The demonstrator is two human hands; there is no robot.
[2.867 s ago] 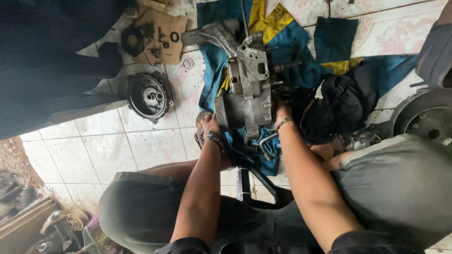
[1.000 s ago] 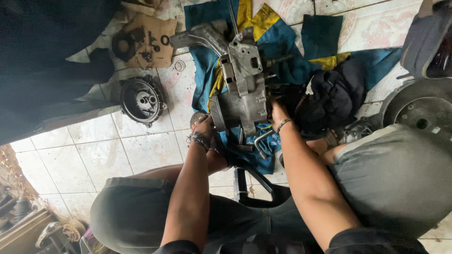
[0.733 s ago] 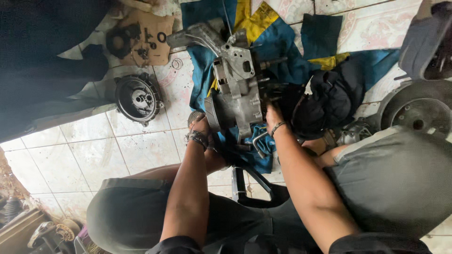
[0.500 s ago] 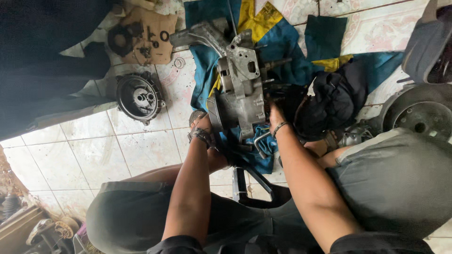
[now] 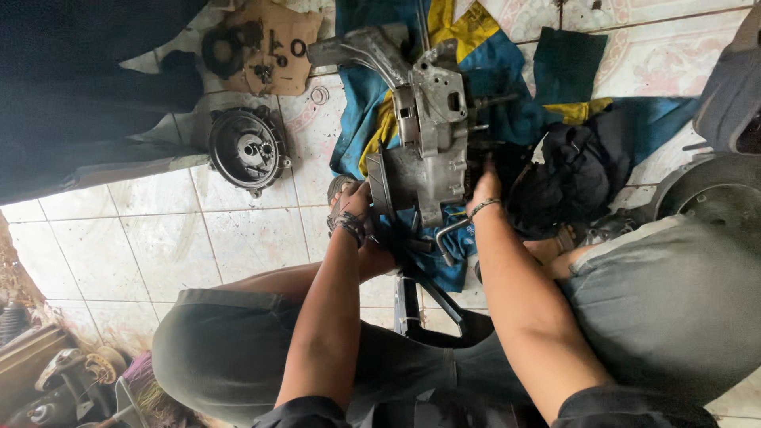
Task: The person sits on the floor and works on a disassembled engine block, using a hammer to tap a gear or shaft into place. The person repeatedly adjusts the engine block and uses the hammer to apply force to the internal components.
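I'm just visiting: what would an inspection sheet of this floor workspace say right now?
Surface: pale tiled floor, partly covered by a blue and yellow cloth.
Job's things: grey metal engine casing lying on the cloth.
Clutter: round black metal cover; brown cardboard sheet with small dark parts; black bundled cloth; wheel at right.
Hands: left hand on the casing's left edge; right hand at its right side.
Cables: nothing seen.
Surroundings: rusty parts at lower left.

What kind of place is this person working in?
Probably a small repair workshop on a tiled floor: both hands grip a metal engine casing on a blue cloth, with a round engine cover and a wheel nearby.
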